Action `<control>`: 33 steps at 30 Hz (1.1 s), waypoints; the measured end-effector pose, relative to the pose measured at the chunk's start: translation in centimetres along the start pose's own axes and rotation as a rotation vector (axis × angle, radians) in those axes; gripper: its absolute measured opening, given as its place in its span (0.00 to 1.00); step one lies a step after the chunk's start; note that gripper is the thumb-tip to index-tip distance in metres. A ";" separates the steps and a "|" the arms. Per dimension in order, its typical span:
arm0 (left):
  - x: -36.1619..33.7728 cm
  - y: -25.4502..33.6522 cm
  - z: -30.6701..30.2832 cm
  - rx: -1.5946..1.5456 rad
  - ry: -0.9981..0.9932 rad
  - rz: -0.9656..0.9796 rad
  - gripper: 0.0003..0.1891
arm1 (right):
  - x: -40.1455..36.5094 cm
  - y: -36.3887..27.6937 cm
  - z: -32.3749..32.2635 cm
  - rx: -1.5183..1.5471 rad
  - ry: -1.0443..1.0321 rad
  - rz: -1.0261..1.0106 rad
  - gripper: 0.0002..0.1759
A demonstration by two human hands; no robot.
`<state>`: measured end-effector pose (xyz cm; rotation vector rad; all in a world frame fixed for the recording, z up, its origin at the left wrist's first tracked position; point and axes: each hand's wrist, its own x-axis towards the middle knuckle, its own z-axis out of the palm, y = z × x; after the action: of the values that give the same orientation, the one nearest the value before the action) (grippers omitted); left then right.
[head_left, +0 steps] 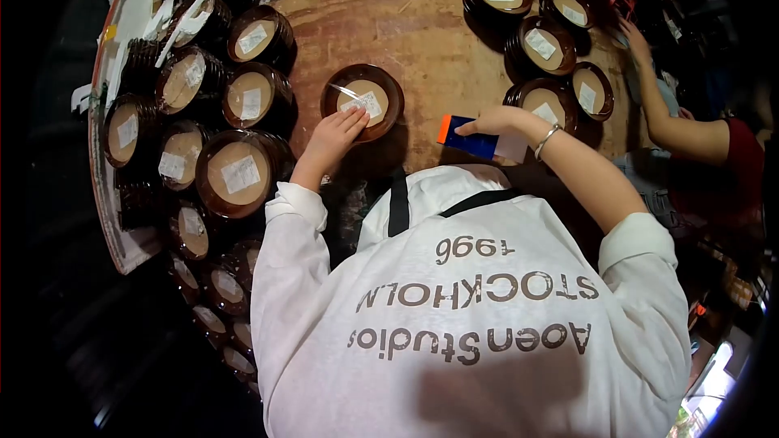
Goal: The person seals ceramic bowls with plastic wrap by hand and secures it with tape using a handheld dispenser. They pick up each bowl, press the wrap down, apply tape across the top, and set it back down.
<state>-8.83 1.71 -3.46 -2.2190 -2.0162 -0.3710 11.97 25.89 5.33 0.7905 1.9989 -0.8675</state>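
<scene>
My left hand lies flat and released, fingertips on the label of the lidded brown bowl at table centre. My right hand grasps the blue tool just right of the bowl. The tool's long axis runs left to right and its orange end points toward the bowl.

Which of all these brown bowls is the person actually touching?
The lone bowl in the middle of the table, under the left hand; the other bowls crowd in groups at the sides.
</scene>
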 end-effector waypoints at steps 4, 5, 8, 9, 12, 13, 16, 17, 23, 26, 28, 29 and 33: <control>-0.5 -0.2 0.7 0.019 0.000 -0.010 0.22 | 0.8 0.6 3.5 0.280 0.011 -0.105 0.33; -0.5 -0.3 0.8 -0.008 -0.005 -0.032 0.22 | 2.1 0.9 4.6 0.275 0.039 -0.074 0.32; 0.1 0.5 -0.1 -0.021 -0.053 -0.061 0.20 | 4.3 -0.3 6.8 0.354 0.053 -0.026 0.31; 0.5 1.2 -1.1 -0.073 -0.112 -0.086 0.21 | 4.6 -1.1 7.1 0.430 0.043 -0.011 0.30; 0.9 4.3 -1.0 -0.131 0.014 0.037 0.24 | 5.6 -3.2 7.3 0.494 0.078 -0.070 0.29; 1.9 5.4 -1.4 0.007 -0.033 0.116 0.23 | 6.0 -3.4 7.3 0.493 0.072 -0.071 0.29; 3.9 8.3 0.3 0.395 -0.268 0.169 0.23 | 7.3 -4.1 7.1 0.757 -0.063 0.019 0.27; 4.6 8.5 1.3 0.653 -0.440 0.136 0.24 | 7.4 -4.1 6.8 0.697 -0.028 -0.003 0.25; 6.2 10.5 3.3 0.876 -0.842 0.188 0.29 | 13.0 -2.8 8.2 0.220 0.213 -0.342 0.25; 7.1 10.7 4.2 0.908 -0.947 0.194 0.30 | 11.7 -3.9 7.0 0.244 0.116 -0.197 0.25; 6.7 10.6 5.5 0.913 -0.985 0.199 0.30 | 10.3 -3.6 6.4 0.274 0.108 -0.147 0.24; 6.3 10.1 6.2 1.001 -0.952 0.245 0.29 | 9.7 -3.4 5.9 0.299 0.103 -0.100 0.24; 6.3 9.3 6.8 1.058 -1.003 0.409 0.28 | 6.2 -0.4 5.7 0.959 -0.057 0.067 0.24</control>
<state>1.61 8.46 -7.66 -2.0023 -1.2734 1.6857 11.03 22.49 -2.28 1.3053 1.4236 -1.8142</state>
